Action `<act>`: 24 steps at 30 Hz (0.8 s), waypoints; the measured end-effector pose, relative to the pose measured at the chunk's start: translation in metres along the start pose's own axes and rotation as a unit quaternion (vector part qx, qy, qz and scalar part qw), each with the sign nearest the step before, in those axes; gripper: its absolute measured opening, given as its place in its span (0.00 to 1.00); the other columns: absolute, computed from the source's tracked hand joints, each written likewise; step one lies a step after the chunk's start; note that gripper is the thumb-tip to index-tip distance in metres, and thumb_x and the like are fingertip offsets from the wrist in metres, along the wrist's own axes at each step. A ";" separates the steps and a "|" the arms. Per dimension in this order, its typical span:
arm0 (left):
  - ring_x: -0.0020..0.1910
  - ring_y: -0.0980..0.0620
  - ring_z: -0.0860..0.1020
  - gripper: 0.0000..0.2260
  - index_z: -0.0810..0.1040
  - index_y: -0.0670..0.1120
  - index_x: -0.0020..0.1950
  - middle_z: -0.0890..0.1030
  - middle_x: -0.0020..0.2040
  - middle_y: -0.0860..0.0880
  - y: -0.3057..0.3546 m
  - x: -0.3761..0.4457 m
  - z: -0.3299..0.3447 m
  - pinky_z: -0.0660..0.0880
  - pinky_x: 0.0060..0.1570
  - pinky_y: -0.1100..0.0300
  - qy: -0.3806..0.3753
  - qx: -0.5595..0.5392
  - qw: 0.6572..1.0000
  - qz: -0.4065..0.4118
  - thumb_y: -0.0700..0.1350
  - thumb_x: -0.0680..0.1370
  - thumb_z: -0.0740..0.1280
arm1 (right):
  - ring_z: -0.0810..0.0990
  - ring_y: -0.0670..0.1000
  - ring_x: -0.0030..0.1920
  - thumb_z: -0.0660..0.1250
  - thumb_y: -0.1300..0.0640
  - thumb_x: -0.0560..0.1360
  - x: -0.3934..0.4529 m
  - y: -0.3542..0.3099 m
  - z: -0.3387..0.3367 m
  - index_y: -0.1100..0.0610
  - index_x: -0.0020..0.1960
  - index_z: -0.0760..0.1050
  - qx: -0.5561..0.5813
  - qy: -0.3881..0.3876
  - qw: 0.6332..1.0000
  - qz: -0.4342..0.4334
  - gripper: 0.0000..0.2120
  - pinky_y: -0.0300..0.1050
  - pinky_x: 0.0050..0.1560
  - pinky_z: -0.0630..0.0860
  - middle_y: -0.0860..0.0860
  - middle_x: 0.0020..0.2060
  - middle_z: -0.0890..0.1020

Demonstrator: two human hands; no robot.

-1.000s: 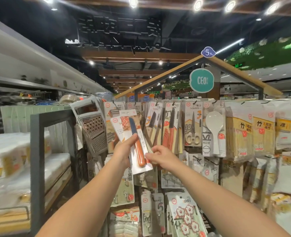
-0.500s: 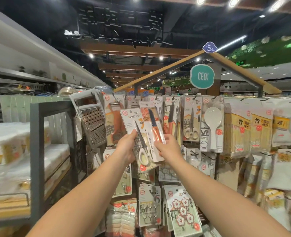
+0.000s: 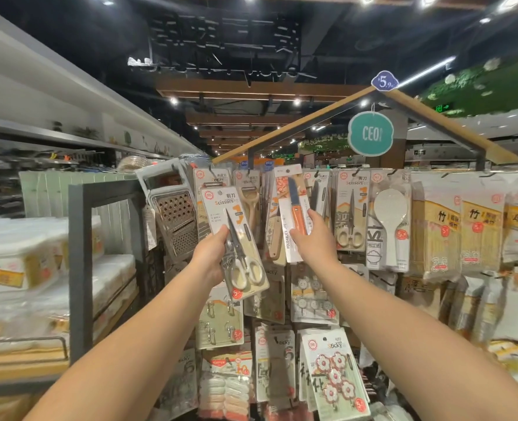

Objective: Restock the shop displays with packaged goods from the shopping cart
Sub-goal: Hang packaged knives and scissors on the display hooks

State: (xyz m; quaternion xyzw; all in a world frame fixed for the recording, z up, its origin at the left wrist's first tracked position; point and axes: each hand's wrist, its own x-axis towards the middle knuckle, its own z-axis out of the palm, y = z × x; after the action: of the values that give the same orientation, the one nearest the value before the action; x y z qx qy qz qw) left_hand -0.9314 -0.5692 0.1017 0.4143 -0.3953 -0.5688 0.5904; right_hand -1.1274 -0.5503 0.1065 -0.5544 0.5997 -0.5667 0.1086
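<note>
- Head view: left hand (image 3: pixel 210 258) grips a scissors pack (image 3: pixel 234 241), its long axis near upright, top leaning left, scissor tips upward.
- Right hand (image 3: pixel 314 241) pinches a folding knife pack (image 3: pixel 294 212), upright, blade pointing up, raised against the hanging display rack (image 3: pixel 355 173).

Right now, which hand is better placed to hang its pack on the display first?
The right hand. Its folding knife pack is already raised to the top hook row, among the hanging knife packs. The left hand holds the scissors pack lower and well left of the hanging scissors.
</note>
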 end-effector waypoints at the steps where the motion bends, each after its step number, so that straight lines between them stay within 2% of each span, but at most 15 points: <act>1: 0.52 0.42 0.83 0.12 0.79 0.44 0.58 0.85 0.53 0.42 0.000 0.001 0.000 0.78 0.57 0.40 0.002 0.001 1.000 0.002 0.50 0.82 0.63 | 0.67 0.55 0.73 0.66 0.54 0.79 0.001 0.001 0.000 0.52 0.78 0.58 -0.003 0.000 1.000 0.001 0.31 0.52 0.66 0.70 0.50 0.75 0.66; 6: 0.50 0.43 0.83 0.12 0.78 0.44 0.58 0.84 0.52 0.43 -0.003 0.005 0.001 0.80 0.50 0.44 0.003 0.001 1.000 0.002 0.51 0.83 0.63 | 0.68 0.55 0.72 0.67 0.53 0.79 0.005 0.005 -0.001 0.52 0.78 0.58 -0.012 -0.010 1.000 0.005 0.31 0.52 0.65 0.70 0.51 0.75 0.66; 10: 0.50 0.42 0.83 0.10 0.78 0.45 0.54 0.84 0.50 0.43 -0.004 0.005 0.005 0.78 0.55 0.41 -0.004 -0.013 1.000 0.005 0.50 0.83 0.62 | 0.68 0.56 0.72 0.67 0.52 0.79 0.009 0.004 -0.001 0.51 0.78 0.58 -0.025 -0.019 0.999 -0.005 0.32 0.51 0.65 0.70 0.52 0.75 0.66; 13: 0.49 0.43 0.83 0.11 0.78 0.44 0.58 0.85 0.49 0.44 -0.007 0.006 0.006 0.78 0.56 0.41 -0.014 -0.015 1.000 0.008 0.50 0.83 0.62 | 0.68 0.55 0.72 0.67 0.52 0.79 0.011 0.001 0.000 0.51 0.78 0.59 -0.016 -0.015 1.000 -0.015 0.31 0.52 0.67 0.69 0.52 0.75 0.66; 20: 0.48 0.44 0.84 0.12 0.78 0.44 0.59 0.85 0.50 0.43 -0.010 0.007 0.004 0.80 0.50 0.45 -0.017 -0.017 1.000 0.011 0.50 0.83 0.62 | 0.70 0.55 0.70 0.66 0.52 0.79 0.007 0.006 0.002 0.53 0.78 0.60 -0.024 -0.031 0.999 -0.017 0.30 0.55 0.66 0.73 0.50 0.75 0.65; 22: 0.46 0.44 0.84 0.11 0.78 0.45 0.58 0.85 0.48 0.44 -0.012 0.008 0.003 0.80 0.50 0.45 -0.018 -0.021 1.000 0.010 0.50 0.83 0.62 | 0.70 0.54 0.71 0.66 0.52 0.79 0.010 0.008 0.001 0.53 0.78 0.60 -0.019 -0.032 0.999 -0.017 0.29 0.51 0.65 0.73 0.50 0.76 0.65; 24: 0.46 0.44 0.83 0.11 0.78 0.44 0.58 0.85 0.48 0.44 -0.012 0.008 0.005 0.79 0.55 0.43 -0.017 -0.024 0.999 0.011 0.49 0.83 0.62 | 0.70 0.54 0.71 0.66 0.52 0.80 0.015 0.009 -0.002 0.54 0.78 0.60 -0.020 -0.040 0.999 -0.014 0.29 0.46 0.61 0.71 0.51 0.75 0.65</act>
State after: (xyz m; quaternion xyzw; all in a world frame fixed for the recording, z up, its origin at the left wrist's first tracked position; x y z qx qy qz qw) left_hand -0.9394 -0.5773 0.0920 0.3857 -0.3959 -0.5787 0.5997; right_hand -1.1390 -0.5629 0.1074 -0.5870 0.5983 -0.5334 0.1135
